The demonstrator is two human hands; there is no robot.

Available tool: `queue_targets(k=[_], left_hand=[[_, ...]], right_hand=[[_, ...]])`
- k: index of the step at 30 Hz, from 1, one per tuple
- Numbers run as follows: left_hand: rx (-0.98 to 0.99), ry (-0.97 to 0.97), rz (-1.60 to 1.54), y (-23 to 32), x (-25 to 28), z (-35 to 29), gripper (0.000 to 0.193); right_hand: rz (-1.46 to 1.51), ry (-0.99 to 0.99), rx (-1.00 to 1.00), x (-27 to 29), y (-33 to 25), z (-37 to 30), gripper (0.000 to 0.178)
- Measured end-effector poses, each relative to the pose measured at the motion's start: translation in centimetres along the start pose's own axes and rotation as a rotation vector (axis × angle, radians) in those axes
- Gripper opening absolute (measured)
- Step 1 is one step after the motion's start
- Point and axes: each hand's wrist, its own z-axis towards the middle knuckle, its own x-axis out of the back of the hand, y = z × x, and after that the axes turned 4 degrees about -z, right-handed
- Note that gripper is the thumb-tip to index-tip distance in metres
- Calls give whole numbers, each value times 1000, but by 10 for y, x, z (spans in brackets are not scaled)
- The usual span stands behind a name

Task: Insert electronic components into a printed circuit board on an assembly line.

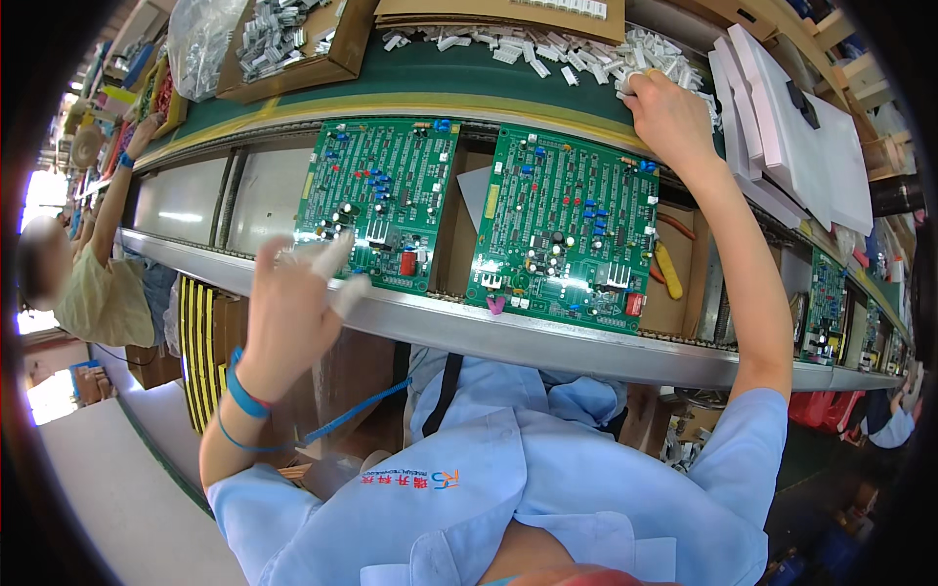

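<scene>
My right hand (pixel 669 117) reaches to the far shelf, its fingers pinched together at a pile of small white plastic connectors (pixel 586 54). What sits between those fingertips is hidden. Blurred by motion, my left hand (pixel 298 303) hovers by the near left corner of a green circuit board (pixel 376 200). Its fingers are apart, white covers on some of the tips, and nothing shows in them. A blue wrist strap (pixel 242 386) circles the left wrist. To the right lies a second populated circuit board (pixel 567 225), with a small purple piece (pixel 496 305) at its near edge.
Both boards rest on a conveyor track with a metal front rail (pixel 547 337). Yellow-handled pliers (pixel 668 271) lie right of the second board. A cardboard box of grey metal parts (pixel 293 49) stands far left, white folders (pixel 782 117) far right. Another person (pixel 107 293) works at left.
</scene>
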Motion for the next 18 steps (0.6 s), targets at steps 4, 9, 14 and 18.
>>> queue_targets(k=[4, 9, 14, 18], left_hand=[[-317, 205, 18, -7, 19, 105, 21], [-351, 78, 19, 2, -33, 264, 20], [-443, 131, -21, 4, -64, 299, 17], [-389, 74, 7, 8, -61, 286, 25]], right_hand=[[193, 58, -6, 16, -26, 3, 9], [390, 12, 3, 31, -60, 4, 11], [405, -90, 8, 34, -72, 1, 10], [354, -97, 57, 29, -73, -6, 11]])
